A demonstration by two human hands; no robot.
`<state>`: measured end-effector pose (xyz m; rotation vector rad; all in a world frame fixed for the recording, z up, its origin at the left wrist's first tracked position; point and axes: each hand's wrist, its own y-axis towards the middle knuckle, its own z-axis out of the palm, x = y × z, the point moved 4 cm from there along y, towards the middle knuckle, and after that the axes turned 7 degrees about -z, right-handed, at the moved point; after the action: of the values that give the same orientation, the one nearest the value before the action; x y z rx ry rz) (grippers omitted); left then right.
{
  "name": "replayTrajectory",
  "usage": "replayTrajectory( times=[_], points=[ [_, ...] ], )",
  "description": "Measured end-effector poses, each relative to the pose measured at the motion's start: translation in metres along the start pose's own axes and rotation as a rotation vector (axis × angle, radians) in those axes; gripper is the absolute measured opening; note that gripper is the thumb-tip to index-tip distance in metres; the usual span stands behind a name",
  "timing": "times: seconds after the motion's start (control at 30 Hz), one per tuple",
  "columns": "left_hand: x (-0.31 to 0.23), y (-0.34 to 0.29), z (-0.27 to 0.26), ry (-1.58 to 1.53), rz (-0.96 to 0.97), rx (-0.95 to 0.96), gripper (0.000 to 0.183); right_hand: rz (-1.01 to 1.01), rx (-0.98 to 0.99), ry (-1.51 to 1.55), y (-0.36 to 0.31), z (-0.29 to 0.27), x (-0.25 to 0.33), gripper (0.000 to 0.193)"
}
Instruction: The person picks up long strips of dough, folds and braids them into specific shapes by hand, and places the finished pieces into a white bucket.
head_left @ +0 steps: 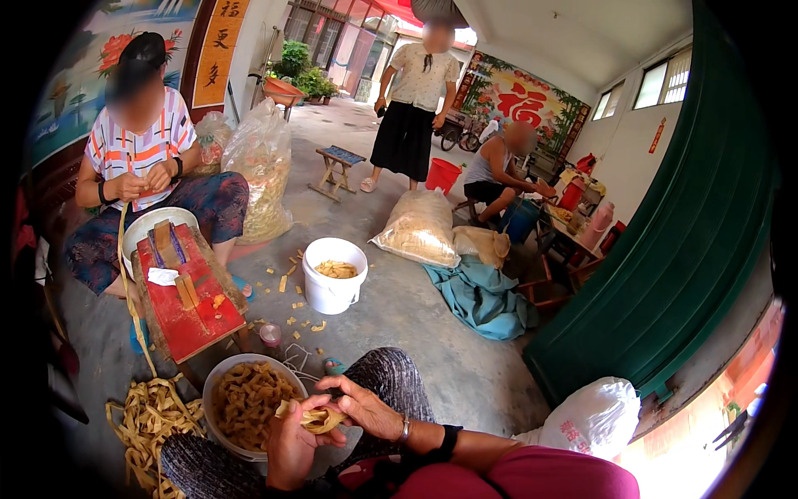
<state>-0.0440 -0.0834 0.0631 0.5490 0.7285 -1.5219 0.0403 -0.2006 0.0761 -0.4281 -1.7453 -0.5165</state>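
Observation:
In front of my lap, my left hand [295,445] and my right hand [366,409] come together around a folded pale-yellow strip [319,421]. The fingers of my left hand are wrapped round it from below. My right thumb and fingers press on its upper end. Just left of my hands, a round light-coloured tub [214,420] is full of brownish-yellow folded pieces. A heap of long yellow strips [158,424] lies on the floor farther left. One strip runs up from the heap to a seated co-worker's hands.
A red-topped low bench [199,320] stands ahead left, a basin behind it. A white bucket [334,304] holds yellow pieces, with scraps on the floor. Filled plastic sacks [421,229], a teal cloth [482,299] and a green door [648,274] lie farther right. Several people are around.

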Motion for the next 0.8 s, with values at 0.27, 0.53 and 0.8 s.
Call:
replayTrajectory(
  times=[0.27, 0.53, 0.8],
  points=[
    [-0.013, -0.007, -0.017, -0.332, 0.019, -0.004, 0.047, -0.196, 0.064, -0.19, -0.008, -0.003, 0.004, 0.027],
    [-0.046, 0.023, -0.004, 0.194, 0.113, -0.264, 0.05, -0.378, -0.056, -0.61, 0.034, -0.022, 0.028, 0.017],
    [-0.048, 0.011, -0.034, 0.228, 0.052, -0.34, 0.022, -0.388, 0.078, -0.598, 0.056, -0.004, 0.007, 0.021]
  ],
)
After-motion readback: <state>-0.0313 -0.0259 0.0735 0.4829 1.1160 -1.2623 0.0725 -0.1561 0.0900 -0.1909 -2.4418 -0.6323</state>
